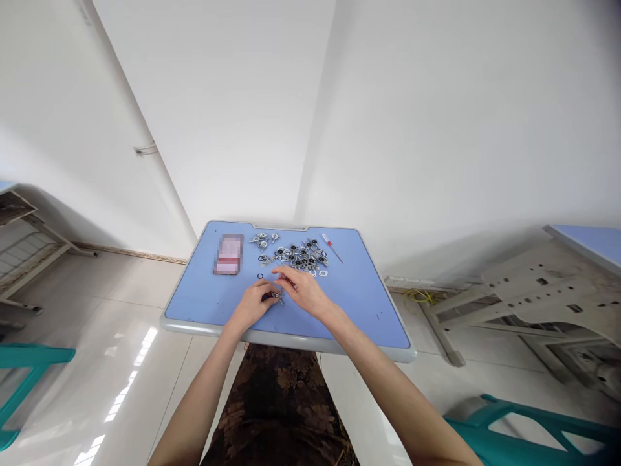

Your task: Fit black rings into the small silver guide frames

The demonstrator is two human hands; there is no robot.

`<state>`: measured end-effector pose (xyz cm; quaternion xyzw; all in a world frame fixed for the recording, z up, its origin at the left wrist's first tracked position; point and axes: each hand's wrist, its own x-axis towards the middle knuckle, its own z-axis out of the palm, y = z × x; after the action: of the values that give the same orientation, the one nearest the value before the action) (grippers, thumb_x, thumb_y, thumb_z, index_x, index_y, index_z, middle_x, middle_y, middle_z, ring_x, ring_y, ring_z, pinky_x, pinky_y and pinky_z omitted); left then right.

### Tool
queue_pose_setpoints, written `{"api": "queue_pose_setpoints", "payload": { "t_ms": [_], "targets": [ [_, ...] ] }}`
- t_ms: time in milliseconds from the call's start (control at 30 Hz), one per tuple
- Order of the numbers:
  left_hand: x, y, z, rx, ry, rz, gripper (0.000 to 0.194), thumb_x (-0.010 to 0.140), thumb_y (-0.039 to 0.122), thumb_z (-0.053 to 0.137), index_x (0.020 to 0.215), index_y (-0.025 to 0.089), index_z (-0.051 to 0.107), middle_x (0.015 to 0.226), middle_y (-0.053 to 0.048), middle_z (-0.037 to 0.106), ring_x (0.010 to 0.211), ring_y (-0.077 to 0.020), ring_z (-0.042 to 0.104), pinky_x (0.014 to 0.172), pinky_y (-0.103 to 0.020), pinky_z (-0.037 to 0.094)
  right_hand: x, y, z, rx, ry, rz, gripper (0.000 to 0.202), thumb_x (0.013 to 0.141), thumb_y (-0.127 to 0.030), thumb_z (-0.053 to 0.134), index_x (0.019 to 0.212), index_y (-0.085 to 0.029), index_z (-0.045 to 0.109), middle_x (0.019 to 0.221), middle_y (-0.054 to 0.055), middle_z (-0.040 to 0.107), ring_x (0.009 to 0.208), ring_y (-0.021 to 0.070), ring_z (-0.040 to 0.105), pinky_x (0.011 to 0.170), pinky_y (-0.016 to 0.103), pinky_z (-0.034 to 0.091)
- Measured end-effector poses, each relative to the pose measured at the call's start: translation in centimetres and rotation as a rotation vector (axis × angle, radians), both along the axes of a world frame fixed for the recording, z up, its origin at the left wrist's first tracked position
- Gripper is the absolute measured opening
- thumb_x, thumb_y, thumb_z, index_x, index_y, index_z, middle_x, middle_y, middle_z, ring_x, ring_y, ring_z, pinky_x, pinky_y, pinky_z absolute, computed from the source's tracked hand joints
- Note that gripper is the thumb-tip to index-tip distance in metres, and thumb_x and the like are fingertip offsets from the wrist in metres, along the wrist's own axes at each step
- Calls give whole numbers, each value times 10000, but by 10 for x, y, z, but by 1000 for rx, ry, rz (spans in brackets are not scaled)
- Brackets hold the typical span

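Observation:
Low over the front half of the blue desk (194, 301), my left hand (255, 304) pinches a small shiny metal fitting (281, 298) between thumb and fingers. My right hand (303, 291) is just beside it, its fingertips closed together above the fitting; what they hold is too small to make out. A dark ring (261, 276) lies on the desk beyond my left hand. Behind my right hand spreads a heap of metal fittings with black round parts (303, 255). A flat pale metal plate (323, 273) lies at its near edge.
A smaller group of metal pieces (262, 241) sits at the back. A phone-like rectangle (229, 254), pixelated, lies at the left. A thin red-and-clear screwdriver-like tool (332, 248) lies at the back right. Green stools (524, 421) and another desk (589, 239) stand nearby; a wall is behind.

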<state>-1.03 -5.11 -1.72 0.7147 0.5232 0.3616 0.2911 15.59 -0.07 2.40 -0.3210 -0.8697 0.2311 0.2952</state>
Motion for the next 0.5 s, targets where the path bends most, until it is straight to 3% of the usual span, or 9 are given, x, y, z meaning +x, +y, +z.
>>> {"api": "queue_pose_setpoints", "payload": {
  "t_ms": [333, 500],
  "targets": [
    [-3, 5, -1, -5, 51, -21, 204, 834, 106, 554, 981, 173, 680, 1035, -59, 617, 928, -187, 605, 875, -318, 462, 5, -2, 13, 7, -54, 80, 317, 915, -138, 414, 1207, -210, 513, 972, 56, 675, 790, 150, 628, 705, 277, 481],
    [-4, 3, -2, -7, 14, -7, 193, 837, 124, 563, 977, 182, 683, 1023, -51, 617, 919, -179, 603, 886, -317, 460, 5, 1, 14, 8, -78, 50, 268, 904, -124, 437, 1140, -207, 533, 898, 42, 671, 776, 155, 624, 702, 279, 470]
  ]
}}
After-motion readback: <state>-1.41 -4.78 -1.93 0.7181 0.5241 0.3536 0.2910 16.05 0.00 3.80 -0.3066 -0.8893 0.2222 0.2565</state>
